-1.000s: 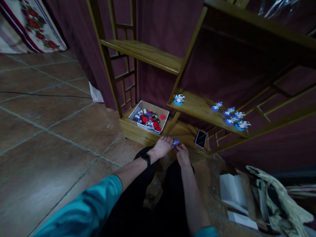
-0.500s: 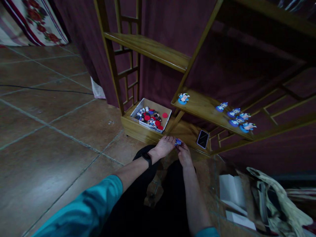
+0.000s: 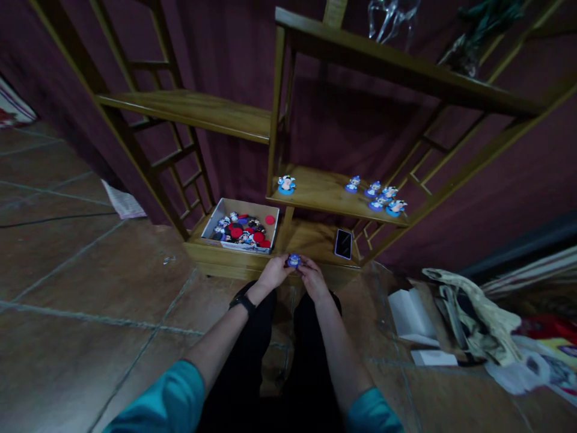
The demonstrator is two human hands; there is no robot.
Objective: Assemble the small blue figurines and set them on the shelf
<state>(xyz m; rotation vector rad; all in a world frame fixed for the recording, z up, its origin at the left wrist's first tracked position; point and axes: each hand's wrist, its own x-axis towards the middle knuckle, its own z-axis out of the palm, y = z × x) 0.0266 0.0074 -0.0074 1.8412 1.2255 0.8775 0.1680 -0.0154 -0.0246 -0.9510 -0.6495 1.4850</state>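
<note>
Between my two hands is a small purple-blue figurine (image 3: 294,260), held in front of the wooden shelf unit's bottom level. My left hand (image 3: 274,272) grips its left side, and the fingers of my right hand (image 3: 312,278) close on its right side. Just beyond my left hand, a cardboard box (image 3: 216,218) holds many small figurines and red discs in a jumble. Above my hands, on the middle shelf (image 3: 315,187), a blue-based figurine (image 3: 286,184) stands at the left end. Several blue and purple figurines (image 3: 373,189) are grouped toward that shelf's right end.
A phone (image 3: 343,244) lies on the bottom level, right of my hands. Higher up stands a clear glass ornament (image 3: 391,18). On the floor at right are a white box (image 3: 412,316), a cream cloth bag (image 3: 487,319) and a plastic bag (image 3: 518,367).
My view has turned to the right, bringing more of the upper shelves into sight. The figurine between my hands now shows more fully; both hands still hold it.
</note>
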